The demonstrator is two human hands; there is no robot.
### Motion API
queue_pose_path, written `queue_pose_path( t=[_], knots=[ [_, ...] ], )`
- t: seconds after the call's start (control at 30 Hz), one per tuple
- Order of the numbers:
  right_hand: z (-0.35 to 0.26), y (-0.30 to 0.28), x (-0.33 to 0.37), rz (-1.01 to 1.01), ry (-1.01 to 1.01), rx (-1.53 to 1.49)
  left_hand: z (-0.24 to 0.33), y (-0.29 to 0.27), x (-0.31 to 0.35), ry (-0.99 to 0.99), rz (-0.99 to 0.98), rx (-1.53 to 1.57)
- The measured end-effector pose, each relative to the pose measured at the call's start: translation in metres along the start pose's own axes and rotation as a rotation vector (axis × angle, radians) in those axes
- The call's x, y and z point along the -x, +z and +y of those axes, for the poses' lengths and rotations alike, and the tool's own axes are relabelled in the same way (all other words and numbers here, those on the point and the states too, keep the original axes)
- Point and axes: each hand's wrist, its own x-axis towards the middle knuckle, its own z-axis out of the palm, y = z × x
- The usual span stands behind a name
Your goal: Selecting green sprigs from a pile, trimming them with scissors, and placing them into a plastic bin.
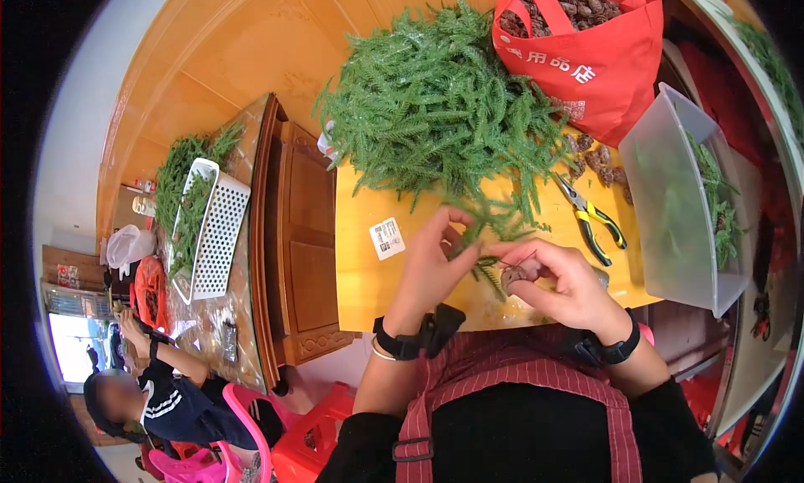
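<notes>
Close over the front of the yellow table [368, 290], my two hands meet around a green artificial pine sprig [494, 222]. My left hand [429, 261] pinches the sprig between thumb and fingers. In my right hand [571, 286], the fingers are closed on a small brown pine cone [512, 276], with what looks like a thin dark wire by it. The cone is right beside the lower needles of the sprig; whether they are joined I cannot tell. Yellow-and-black pliers [593, 219] lie beyond my right hand, their handles slightly apart.
A large heap of pine sprigs [435, 106] covers the back. Behind it stands a red bag [615, 72] full of pine cones, with loose cones [599, 160] below. A clear plastic bin [670, 206] is at the right. At far left, a person [197, 412] works near a white basket [222, 240].
</notes>
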Motion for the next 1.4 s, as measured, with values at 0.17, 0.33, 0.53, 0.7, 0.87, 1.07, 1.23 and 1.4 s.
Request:
queue_pose_path(
  t=[0.17, 0.33, 0.53, 0.7, 0.87, 1.07, 1.23, 1.4],
  knots=[
    [-0.006, 0.002, 0.001, 0.185, -0.047, 0.062, 0.008, 0.012, 0.006, 0.054, -0.052, 0.284],
    [-0.005, 0.003, 0.007, 0.248, -0.157, 0.137, 0.011, 0.023, 0.001, 0.209, -0.082, 0.488],
    [-0.013, 0.006, 0.007, 0.326, -0.184, 0.251, 0.007, 0.029, -0.009, 0.406, -0.001, 0.439],
    [-0.013, 0.008, 0.008, 0.368, -0.188, 0.296, 0.021, 0.036, -0.009, 0.327, 0.161, 0.544],
    [-0.016, 0.008, 0.008, 0.456, -0.172, 0.388, 0.024, 0.030, -0.005, 0.287, 0.109, 0.508],
    [-0.018, 0.008, 0.006, 0.486, -0.180, 0.446, 0.023, 0.034, -0.002, 0.227, 0.102, 0.593],
    [-0.017, 0.009, 0.005, 0.501, -0.239, 0.412, 0.025, 0.037, -0.005, 0.398, 0.187, 0.463],
    [-0.014, 0.009, 0.005, 0.525, -0.292, 0.415, 0.021, 0.035, -0.004, 0.690, 0.257, 0.114]
  ],
)
